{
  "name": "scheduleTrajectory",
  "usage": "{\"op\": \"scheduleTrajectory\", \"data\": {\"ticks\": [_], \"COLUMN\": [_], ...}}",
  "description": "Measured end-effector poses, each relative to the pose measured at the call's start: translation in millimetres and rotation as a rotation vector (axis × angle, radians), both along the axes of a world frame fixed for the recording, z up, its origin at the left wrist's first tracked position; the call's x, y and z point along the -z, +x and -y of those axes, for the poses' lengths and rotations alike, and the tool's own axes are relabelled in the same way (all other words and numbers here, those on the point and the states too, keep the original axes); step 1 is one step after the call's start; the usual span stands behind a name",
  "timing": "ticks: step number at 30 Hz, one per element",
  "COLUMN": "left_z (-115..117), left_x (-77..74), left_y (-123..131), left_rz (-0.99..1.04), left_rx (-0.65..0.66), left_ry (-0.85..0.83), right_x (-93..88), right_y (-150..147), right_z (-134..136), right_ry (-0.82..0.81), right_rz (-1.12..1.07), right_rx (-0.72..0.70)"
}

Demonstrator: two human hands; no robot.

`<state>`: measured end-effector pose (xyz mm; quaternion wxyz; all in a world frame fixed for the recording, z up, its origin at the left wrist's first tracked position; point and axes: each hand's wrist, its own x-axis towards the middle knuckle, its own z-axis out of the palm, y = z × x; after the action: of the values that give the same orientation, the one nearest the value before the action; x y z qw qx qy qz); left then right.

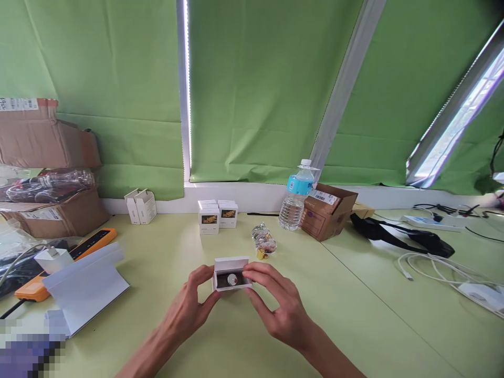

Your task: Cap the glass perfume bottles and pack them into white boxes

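Observation:
A small white box with its lid flap raised is held between both hands, low in the middle of the head view. Inside its dark interior sits a round, shiny, silvery thing, whose kind I cannot make out. My left hand grips the box's left end between thumb and fingers. On the right end, my right hand has its fingers at the top edge and its thumb below. Just beyond the box lies a cluster of silvery and gold wrapped pieces.
Several small white boxes stand at the back, with a water bottle and an opened cardboard box to their right. At left are folded white paper and an orange power strip. White cables lie at right.

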<state>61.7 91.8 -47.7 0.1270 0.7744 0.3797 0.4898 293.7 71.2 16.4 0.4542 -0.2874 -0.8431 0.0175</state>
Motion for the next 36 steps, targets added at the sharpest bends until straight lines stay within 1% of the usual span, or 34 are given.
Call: {"op": "scheduleTrajectory", "data": {"ticks": [2,6,9,12,15,17,20,22,25,27,32,34,36], "left_z": [1.2,6.9,11.8,15.6,18.3,19.8,21.4,21.7,20.7,19.5,17.4,17.6,17.4], "left_x": [-4.1,-23.3,-34.4,-39.7,-40.6,-39.6,-39.2,-41.6,-46.2,-46.5,-40.3,-40.6,-42.2], "left_y": [1.2,3.3,3.6,4.3,8.4,13.5,22.6,27.3,30.5,30.0,22.2,18.5,16.1], "left_rz": [-0.02,-0.102,-0.076,-0.032,0.053,0.174,0.43,0.517,0.472,0.44,0.436,0.41,0.377], "left_rx": [0.019,0.044,0.047,0.065,0.115,0.144,0.143,0.096,0.038,0.036,0.086,0.114,0.101], "left_ry": [0.033,0.009,-0.04,-0.13,-0.255,-0.362,-0.497,-0.535,-0.548,-0.544,-0.491,-0.459,-0.429], "right_x": [-0.5,-1.4,0.8,5.6,9.7,10.6,9.0,6.9,4.2,3.4,5.2,6.9,8.4], "right_y": [-1.7,-4.7,-5.7,-7.2,-10.0,-11.5,-11.2,-9.9,-8.0,-7.2,-5.7,-5.4,-5.5], "right_z": [0.6,-0.1,-0.2,0.9,1.8,1.4,-0.1,-0.4,0.3,0.4,-3.8,-5.7,-6.6], "right_ry": [-0.007,-0.021,-0.004,-0.003,-0.049,-0.123,-0.254,-0.275,-0.198,-0.159,-0.143,-0.143,-0.148], "right_rz": [0.006,0.011,-0.032,-0.135,-0.239,-0.253,-0.16,-0.094,-0.028,0.012,0.005,-0.006,-0.011], "right_rx": [-0.008,-0.015,-0.008,0.04,0.149,0.196,0.172,0.122,0.041,0.017,0.063,0.082,0.094]}}
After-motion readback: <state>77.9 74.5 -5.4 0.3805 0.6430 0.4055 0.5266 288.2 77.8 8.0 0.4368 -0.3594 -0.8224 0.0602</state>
